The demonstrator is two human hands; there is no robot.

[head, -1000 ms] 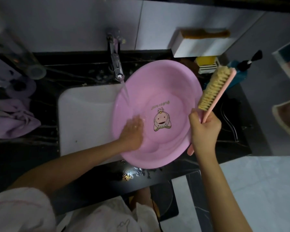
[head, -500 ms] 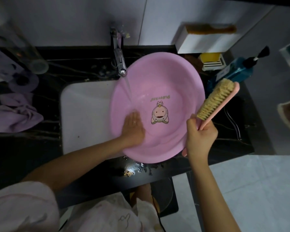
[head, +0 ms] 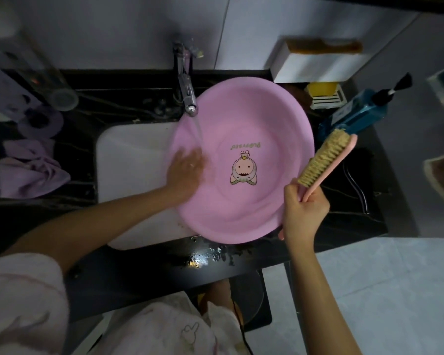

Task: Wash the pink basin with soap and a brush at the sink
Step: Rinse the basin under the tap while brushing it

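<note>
The pink basin (head: pixel 267 129), with a cartoon figure printed inside, leans over the right side of the white sink (head: pixel 133 160). Water runs from the tap (head: pixel 187 98) onto its left inner wall. My left hand (head: pixel 187 172) lies flat with straight fingers on that wet wall, under the stream. My right hand (head: pixel 304 216) grips the pink handle of a scrubbing brush (head: pixel 323 160) and also touches the basin's right rim. The brush's tan bristles face the basin and stay just outside the rim.
A blue pump bottle (head: pixel 356 116) and a yellow soap in a white dish (head: pixel 323 96) stand behind the brush on the black counter (head: pixel 344 221). A purple cloth (head: pixel 28 170) and a clear cup (head: pixel 59 98) lie left of the sink. Water is splashed on the counter's front edge.
My left hand slid up the basin's left wall into the water stream. The basin shifted slightly, and the brush stayed raised at the right rim.
</note>
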